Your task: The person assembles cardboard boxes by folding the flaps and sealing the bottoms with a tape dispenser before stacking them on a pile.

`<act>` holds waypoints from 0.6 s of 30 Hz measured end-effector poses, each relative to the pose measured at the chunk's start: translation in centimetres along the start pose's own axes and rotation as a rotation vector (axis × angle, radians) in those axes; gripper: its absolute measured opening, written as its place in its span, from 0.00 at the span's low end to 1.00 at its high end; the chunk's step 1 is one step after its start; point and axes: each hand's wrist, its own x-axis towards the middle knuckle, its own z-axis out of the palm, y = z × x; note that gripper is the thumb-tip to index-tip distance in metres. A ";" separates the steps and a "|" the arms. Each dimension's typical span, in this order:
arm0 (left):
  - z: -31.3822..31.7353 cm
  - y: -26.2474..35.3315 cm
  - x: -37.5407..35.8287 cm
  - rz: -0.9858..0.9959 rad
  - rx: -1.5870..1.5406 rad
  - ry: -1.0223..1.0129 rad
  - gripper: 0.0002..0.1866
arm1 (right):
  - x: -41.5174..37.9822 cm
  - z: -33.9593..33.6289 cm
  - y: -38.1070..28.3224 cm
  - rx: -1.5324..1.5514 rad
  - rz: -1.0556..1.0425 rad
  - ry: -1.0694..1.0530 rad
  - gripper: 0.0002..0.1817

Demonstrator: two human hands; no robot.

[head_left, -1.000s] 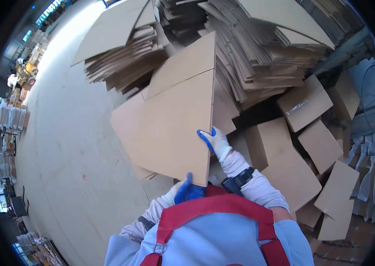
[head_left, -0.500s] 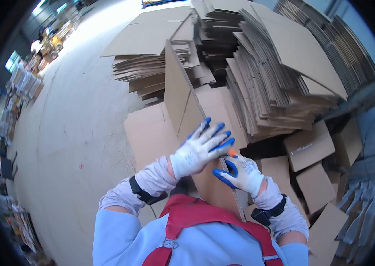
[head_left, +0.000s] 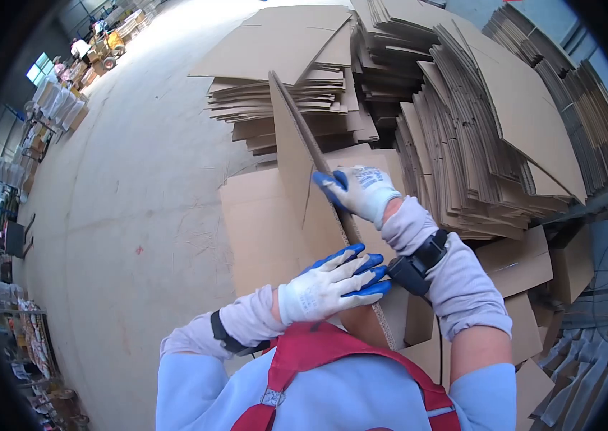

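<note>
- Gripping the board (head_left: 297, 172) by its raised edge with the right hand (head_left: 361, 190), placing blue glove tips on the left face and covering the edge with the rest.
- Laying the left hand (head_left: 318, 291) across the same edge, nearer to the apron (head_left: 318, 352), stretching blue fingertips past it to the right side; not being able to tell a closed grip there, because of the hidden palm.
- Changing the order along the edge: placing the right hand farther out than the left now, after holding it nearer to the apron half a second ago.
- Standing the board steeply on edge now, after showing its broad face one second ago; probably meaning, for the work in hand, an easier reach to both faces.
- Keeping the board in front of the apron, above the flat sheet (head_left: 254, 223); not being able to tell any contact between them.
- Seeing boxes (head_left: 516, 262) to the right of the board, lying close together; not being able to tell their contents.
- Finding flat cardboard, farther out, in the left stack (head_left: 268, 43) and the right stack (head_left: 455, 144).
</note>
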 end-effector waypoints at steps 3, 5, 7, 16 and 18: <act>-0.6 0.3 -0.8 -0.004 0.068 -0.045 0.25 | 0.1 -1.3 2.1 0.046 0.038 -0.152 0.38; -0.9 0.3 -0.5 -0.011 0.043 -0.015 0.26 | 0.1 -2.1 3.1 -0.047 0.049 -0.148 0.37; -0.7 0.2 0.5 -0.018 0.014 0.012 0.27 | 0.0 -2.0 3.7 -0.200 0.030 -0.077 0.31; -7.7 -2.8 4.4 0.079 0.058 -0.156 0.21 | -5.5 -6.5 13.2 -0.061 0.100 0.211 0.22; -10.4 -3.2 3.1 -0.031 0.156 -0.158 0.25 | -10.4 -8.0 15.4 -0.149 0.085 0.304 0.20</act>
